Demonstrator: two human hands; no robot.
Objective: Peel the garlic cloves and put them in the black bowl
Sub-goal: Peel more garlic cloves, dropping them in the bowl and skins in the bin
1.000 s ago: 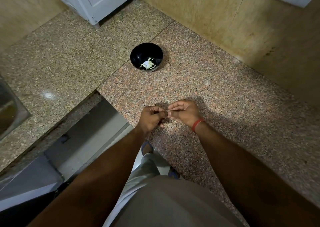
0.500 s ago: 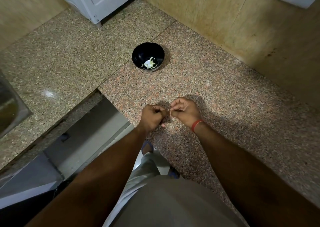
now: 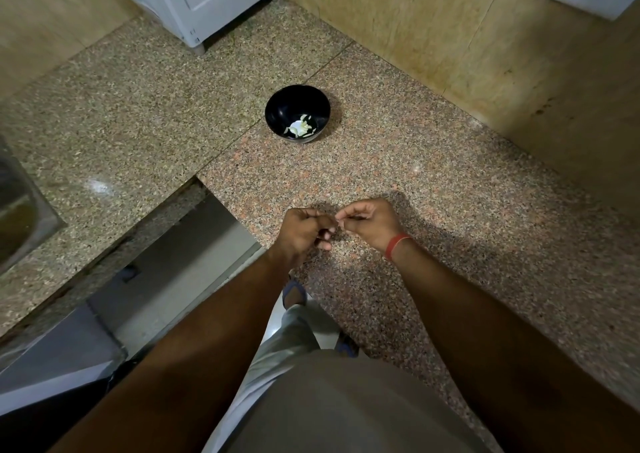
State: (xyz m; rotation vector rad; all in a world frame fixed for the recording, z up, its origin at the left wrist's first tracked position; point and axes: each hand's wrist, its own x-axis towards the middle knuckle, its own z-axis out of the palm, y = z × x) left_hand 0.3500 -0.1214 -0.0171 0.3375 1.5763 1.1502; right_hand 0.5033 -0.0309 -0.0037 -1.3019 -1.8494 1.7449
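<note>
Both hands curl together near the tabletop (image 3: pixel 450 193) edge, left hand (image 3: pixel 304 233) and right hand (image 3: pixel 370 219) pinching something too small to tell; black bowl (image 3: pixel 297 113) sits farther off

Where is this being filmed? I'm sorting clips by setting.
Most likely a home kitchen: a speckled granite countertop in an L shape, the edge of a steel sink at left, and a black bowl holding pale garlic pieces.
</note>
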